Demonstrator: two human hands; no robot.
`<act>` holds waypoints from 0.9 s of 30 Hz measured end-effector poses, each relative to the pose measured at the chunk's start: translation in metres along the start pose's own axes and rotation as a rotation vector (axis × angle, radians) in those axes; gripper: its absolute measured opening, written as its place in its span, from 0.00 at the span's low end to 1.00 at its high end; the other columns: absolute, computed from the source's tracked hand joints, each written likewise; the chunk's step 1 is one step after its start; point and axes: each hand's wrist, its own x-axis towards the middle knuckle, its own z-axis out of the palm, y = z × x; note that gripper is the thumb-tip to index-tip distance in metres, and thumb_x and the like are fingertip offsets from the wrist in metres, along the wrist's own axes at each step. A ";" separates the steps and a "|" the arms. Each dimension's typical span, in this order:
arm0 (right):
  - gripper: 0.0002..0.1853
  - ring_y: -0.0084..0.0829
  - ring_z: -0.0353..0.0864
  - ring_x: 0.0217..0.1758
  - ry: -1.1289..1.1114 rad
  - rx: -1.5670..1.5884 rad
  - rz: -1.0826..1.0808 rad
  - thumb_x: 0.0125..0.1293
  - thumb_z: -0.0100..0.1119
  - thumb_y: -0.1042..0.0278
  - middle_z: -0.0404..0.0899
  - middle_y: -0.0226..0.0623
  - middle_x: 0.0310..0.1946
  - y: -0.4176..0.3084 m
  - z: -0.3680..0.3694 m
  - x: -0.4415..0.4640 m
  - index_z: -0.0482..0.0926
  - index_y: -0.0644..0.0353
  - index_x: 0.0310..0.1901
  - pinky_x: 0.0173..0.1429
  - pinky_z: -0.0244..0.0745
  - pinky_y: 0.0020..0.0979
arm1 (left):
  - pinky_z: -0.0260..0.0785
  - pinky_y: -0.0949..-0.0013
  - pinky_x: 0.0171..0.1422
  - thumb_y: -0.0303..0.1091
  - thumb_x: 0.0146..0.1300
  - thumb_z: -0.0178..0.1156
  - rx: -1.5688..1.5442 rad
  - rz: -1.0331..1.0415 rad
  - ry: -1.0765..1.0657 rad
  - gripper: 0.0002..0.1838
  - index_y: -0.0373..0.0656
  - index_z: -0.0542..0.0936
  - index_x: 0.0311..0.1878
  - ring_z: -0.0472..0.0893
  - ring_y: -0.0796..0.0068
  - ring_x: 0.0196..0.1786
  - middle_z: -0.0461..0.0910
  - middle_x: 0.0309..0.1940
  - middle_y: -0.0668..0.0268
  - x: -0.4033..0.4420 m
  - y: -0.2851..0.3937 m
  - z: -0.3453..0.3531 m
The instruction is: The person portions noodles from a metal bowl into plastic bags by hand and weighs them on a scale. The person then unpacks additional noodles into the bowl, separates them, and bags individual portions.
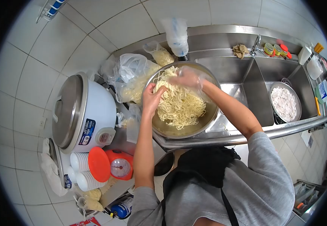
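A large steel bowl (211,113) holds a heap of pale yellow noodles (184,109). At the bowl's left side, my left hand (153,99) is closed on a clump of the noodles, its thumb lying over the strands. My right hand (189,78), in a thin clear plastic glove, is over the far part of the heap. Motion smears its fingers, so I cannot tell whether they grip any strands. Left of the bowl lie clear plastic bags (133,90) with more noodles inside.
A double sink (223,69) stands to the right, with a pan of white pieces (285,103) in its far basin. A big rice cooker (95,109), a red scale (120,165) and stacked white bowls (90,180) are on the left. Jars (269,49) line the back ledge.
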 end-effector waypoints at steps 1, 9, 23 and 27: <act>0.33 0.33 0.76 0.38 -0.028 0.040 0.001 0.47 0.61 0.47 0.78 0.48 0.37 -0.006 0.002 -0.005 0.73 0.68 0.48 0.45 0.71 0.31 | 0.65 0.78 0.34 0.26 0.51 0.60 -0.064 0.030 0.011 0.11 0.36 0.72 0.38 0.72 0.84 0.31 0.76 0.31 0.66 0.001 0.003 0.002; 0.42 0.38 0.71 0.52 0.142 -0.113 0.194 0.43 0.63 0.48 0.71 0.53 0.49 0.031 0.024 -0.018 0.64 0.68 0.56 0.56 0.64 0.31 | 0.68 0.74 0.39 0.32 0.55 0.58 -0.100 -0.111 -0.057 0.18 0.38 0.69 0.48 0.75 0.77 0.39 0.76 0.37 0.63 -0.014 -0.036 0.013; 0.31 0.31 0.60 0.62 -0.422 0.321 0.344 0.55 0.56 0.44 0.67 0.43 0.55 0.043 0.024 -0.020 0.71 0.62 0.52 0.53 0.67 0.37 | 0.70 0.65 0.49 0.31 0.55 0.57 -0.380 -0.391 -0.214 0.21 0.37 0.67 0.53 0.75 0.67 0.45 0.74 0.43 0.60 -0.010 -0.074 0.010; 0.25 0.28 0.74 0.30 -0.153 0.504 0.214 0.51 0.63 0.52 0.77 0.40 0.31 0.082 0.042 0.004 0.76 0.68 0.41 0.32 0.69 0.27 | 0.67 0.65 0.53 0.34 0.57 0.54 -0.521 -0.355 -0.129 0.23 0.38 0.65 0.55 0.73 0.69 0.50 0.72 0.48 0.60 -0.023 -0.044 0.009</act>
